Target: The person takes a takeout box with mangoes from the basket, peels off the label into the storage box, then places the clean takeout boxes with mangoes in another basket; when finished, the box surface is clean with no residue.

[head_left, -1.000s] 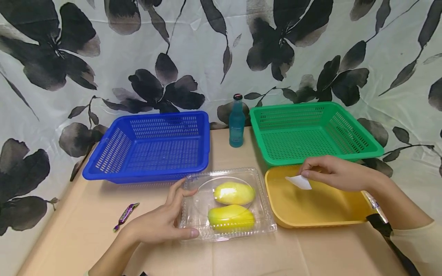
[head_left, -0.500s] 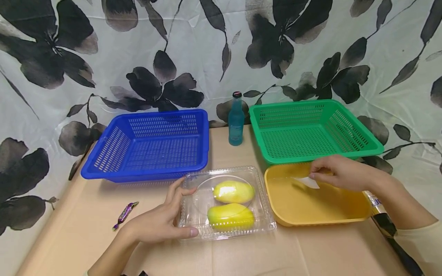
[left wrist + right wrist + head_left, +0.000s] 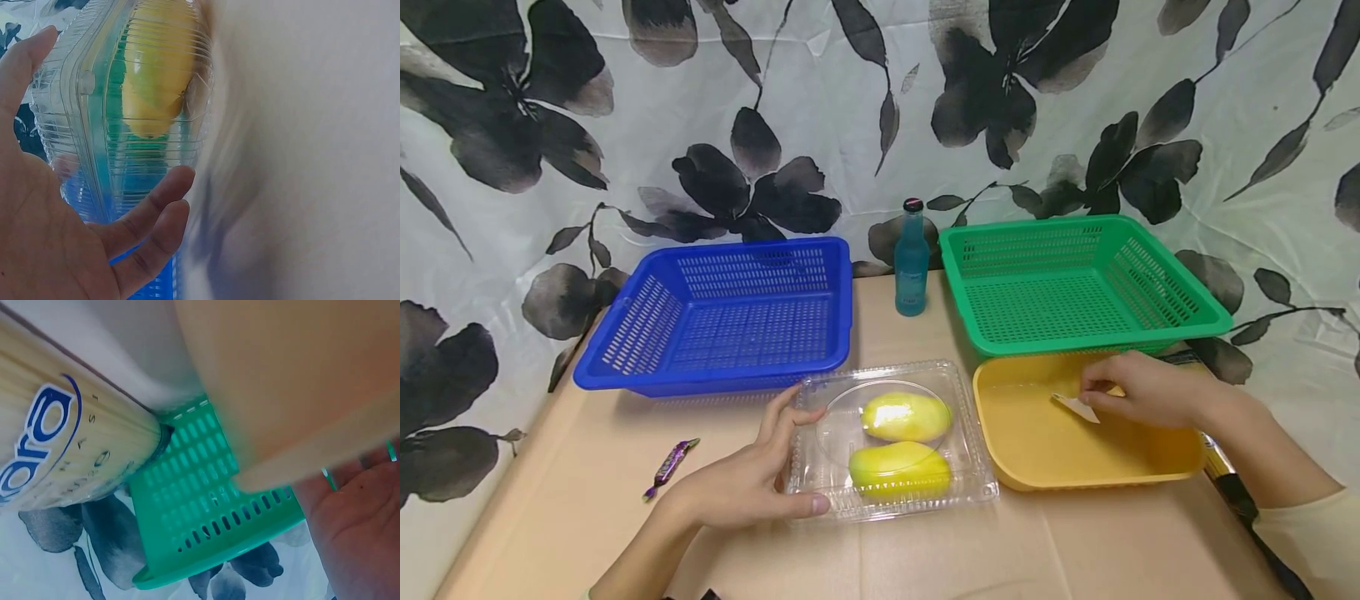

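My left hand [image 3: 760,479] holds the left side of a clear plastic clamshell box [image 3: 973,471], thumb along its front edge and fingers towards the back. Inside lie two yellow mango-like fruits, the rear one [image 3: 906,417] and the front one [image 3: 898,469]. In the left wrist view, the ribbed side of the box stands close to the hand. Over the yellow tray [image 3: 1026,454], my right hand [image 3: 1150,392] pinches a small white piece of paper [image 3: 1078,409] between thumb and fingers. The right wrist view hides the paper behind the tray.
Behind stand a blue basket [image 3: 715,379], a blue bottle [image 3: 912,271] and a green basket [image 3: 1097,337]. A purple-wrapped candy [image 3: 670,468] lies at left. Beside the tray, partly under my right forearm, is a packet of spaghetti-like strands [image 3: 81,437].
My right hand has moved right and slightly lower over the yellow tray, carrying the paper, which has tilted. My left hand and the box stay in place.
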Tool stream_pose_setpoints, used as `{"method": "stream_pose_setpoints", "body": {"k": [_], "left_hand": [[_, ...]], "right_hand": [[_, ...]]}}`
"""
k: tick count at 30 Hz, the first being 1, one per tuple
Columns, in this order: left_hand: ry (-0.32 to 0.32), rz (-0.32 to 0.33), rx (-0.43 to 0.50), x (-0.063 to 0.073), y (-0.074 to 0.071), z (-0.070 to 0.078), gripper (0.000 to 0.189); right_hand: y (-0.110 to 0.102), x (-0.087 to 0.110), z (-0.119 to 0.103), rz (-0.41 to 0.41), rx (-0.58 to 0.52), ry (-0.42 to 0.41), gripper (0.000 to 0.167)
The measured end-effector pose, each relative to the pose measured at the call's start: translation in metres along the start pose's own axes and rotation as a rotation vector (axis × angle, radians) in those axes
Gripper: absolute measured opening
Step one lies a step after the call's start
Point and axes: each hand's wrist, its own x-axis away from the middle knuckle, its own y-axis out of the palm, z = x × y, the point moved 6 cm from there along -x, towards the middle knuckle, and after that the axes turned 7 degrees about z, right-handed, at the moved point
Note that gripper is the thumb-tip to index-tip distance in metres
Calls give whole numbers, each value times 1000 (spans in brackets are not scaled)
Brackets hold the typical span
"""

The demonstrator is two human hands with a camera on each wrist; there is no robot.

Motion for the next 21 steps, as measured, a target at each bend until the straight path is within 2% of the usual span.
{"method": "stream_pose_setpoints", "body": {"k": [5, 11, 21], "left_hand": [[32, 24, -29, 1, 0, 2, 85], [32, 39, 4, 2, -1, 2, 86], [20, 36, -17, 2, 0, 0, 87]], "right_hand": [[7, -3, 0, -25, 4, -30, 21], [11, -6, -7, 3, 23, -84, 11], [12, -4, -10, -6, 4, -41, 10]]}}
